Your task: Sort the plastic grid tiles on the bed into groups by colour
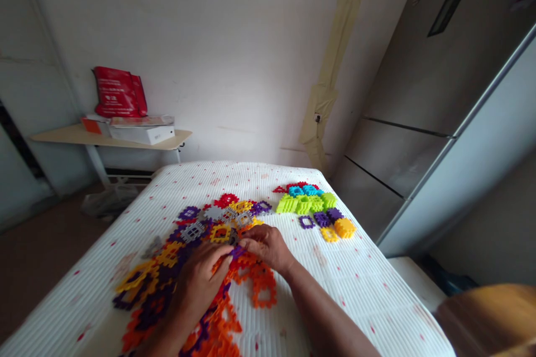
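Over the heap of notched plastic pieces [170,255] on the white cloth [318,301], the head view shows the left hand [201,270] and right hand [270,246] nearly meeting at a purple piece [237,252]; whether either is clamped on it, I cannot tell

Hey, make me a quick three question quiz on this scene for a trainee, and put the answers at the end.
1. True or false: the left hand and right hand are close together at the pile.
2. What stands beyond the right side of the cloth? A) the red bag; B) the fridge; C) the white box.
3. Fill in: beside the purple and yellow pieces on the right lie red, blue and bright ____ ones.

Key: 1. True. 2. B. 3. Green.
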Available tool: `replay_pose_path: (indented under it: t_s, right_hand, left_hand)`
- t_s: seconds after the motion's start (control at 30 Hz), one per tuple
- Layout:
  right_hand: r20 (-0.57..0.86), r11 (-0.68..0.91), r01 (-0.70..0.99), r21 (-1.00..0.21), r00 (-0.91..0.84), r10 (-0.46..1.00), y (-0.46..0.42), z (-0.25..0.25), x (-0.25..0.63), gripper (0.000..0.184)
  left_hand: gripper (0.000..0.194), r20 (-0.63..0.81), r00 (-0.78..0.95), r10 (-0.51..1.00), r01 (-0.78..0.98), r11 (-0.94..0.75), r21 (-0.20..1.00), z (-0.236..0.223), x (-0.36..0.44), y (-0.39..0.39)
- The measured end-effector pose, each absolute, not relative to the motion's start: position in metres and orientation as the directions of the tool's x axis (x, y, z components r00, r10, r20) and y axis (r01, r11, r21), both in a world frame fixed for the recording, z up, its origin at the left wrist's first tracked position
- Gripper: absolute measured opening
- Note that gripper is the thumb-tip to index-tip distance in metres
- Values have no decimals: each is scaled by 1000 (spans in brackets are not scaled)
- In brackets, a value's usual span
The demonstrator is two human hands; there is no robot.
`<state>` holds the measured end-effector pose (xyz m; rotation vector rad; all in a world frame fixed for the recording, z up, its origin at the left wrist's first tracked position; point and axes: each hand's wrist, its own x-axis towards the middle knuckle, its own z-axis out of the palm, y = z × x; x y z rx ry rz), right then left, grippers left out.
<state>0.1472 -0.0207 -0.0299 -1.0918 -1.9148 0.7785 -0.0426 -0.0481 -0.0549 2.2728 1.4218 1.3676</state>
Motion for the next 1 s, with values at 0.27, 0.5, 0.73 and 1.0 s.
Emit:
replay_pose_path:
  t_s: [0.27, 0.5, 0.73, 1.0]
  right_hand:
    - [517, 497, 467, -731, -97, 851, -36, -24, 142, 26]
    - [588, 553, 589, -589, -158, 794, -59, -29, 132, 28]
    - [506, 518, 467, -716, -163, 847, -59, -37, 119, 40]
    - [519, 529, 527, -665, -184, 835, -59, -44, 114, 62]
  left_hand:
    - [23, 214, -36, 976, 267, -197, 943, -45, -47, -55]
    - [26, 118, -51, 992, 105, -112, 988, -39, -44, -59]
    - [23, 127, -27, 992, 126, -123, 984, -38, -43, -58]
    - [28, 133, 0, 991, 261, -129, 957, -44, -45, -56]
